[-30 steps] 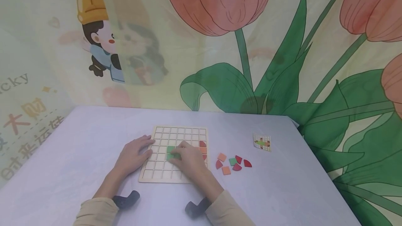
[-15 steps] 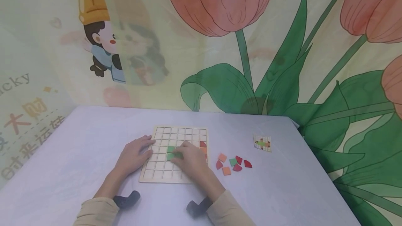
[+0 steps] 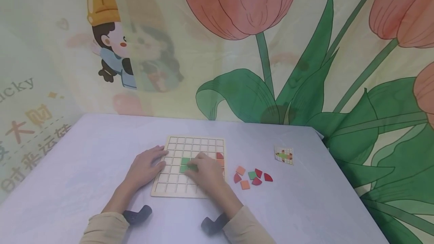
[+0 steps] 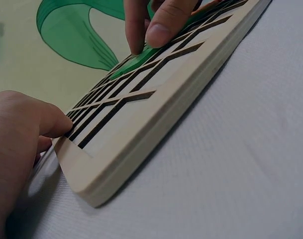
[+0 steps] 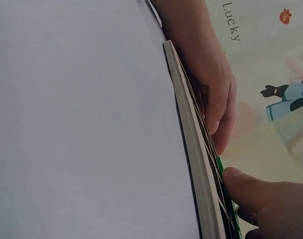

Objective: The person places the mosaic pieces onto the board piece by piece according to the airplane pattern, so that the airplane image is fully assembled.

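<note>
The right hand (image 3: 208, 172) pinches a green square (image 3: 193, 167), best pressed level, while the left hand (image 3: 144, 166), fingers relaxed, steadies the board (image 3: 188, 141) (short of the tabletop's (image 3: 322, 191) far edge).

Right grip (image 5: 275, 206) at green piece (image 5: 220, 163), left grip (image 5: 211, 74) by board (image 5: 192, 134)

Head view, compared with one second earlier: the person's bare right hand (image 3: 205, 170) has slid very slightly to the right across the pale wooden grid board (image 3: 169, 188). It now covers more of the flat red quarter-circle tile (image 3: 223, 169) just below the flat orange square tile (image 3: 220, 162). The camera's aim has also shifted a little, so that the white cloth-covered surface (image 3: 112, 134) and the printed pink tulip (image 3: 240, 3) appear slightly farther right.
</note>
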Tool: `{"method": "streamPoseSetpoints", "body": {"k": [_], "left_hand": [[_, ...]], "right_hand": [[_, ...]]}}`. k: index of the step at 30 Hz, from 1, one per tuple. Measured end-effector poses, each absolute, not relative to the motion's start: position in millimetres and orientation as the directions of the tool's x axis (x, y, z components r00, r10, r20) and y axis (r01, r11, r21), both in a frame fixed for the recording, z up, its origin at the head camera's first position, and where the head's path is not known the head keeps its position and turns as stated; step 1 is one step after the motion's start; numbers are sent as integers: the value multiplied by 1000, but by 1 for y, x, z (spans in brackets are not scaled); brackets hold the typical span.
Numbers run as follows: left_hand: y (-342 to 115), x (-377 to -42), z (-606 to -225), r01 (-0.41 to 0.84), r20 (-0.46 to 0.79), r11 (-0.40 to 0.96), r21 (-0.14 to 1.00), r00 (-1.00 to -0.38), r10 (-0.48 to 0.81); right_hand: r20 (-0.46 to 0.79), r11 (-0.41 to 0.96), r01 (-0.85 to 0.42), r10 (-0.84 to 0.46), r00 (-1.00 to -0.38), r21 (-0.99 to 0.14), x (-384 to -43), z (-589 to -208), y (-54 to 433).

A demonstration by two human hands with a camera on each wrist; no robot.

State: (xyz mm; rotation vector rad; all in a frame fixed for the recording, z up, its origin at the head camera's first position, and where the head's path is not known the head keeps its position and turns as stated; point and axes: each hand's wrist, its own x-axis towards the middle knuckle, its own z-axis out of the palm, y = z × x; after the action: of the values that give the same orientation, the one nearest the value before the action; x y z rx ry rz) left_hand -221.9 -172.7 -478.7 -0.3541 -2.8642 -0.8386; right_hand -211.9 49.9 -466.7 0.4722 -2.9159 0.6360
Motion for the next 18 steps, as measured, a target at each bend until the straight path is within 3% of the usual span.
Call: {"method": "streamPoseSetpoints", "body": {"k": [18], "left_hand": [[-173,-224,-481,249,178,813,526,-967,181]], "right_hand": [[169,846,-310,-262,-950,-433,-214,-468,53]]}}
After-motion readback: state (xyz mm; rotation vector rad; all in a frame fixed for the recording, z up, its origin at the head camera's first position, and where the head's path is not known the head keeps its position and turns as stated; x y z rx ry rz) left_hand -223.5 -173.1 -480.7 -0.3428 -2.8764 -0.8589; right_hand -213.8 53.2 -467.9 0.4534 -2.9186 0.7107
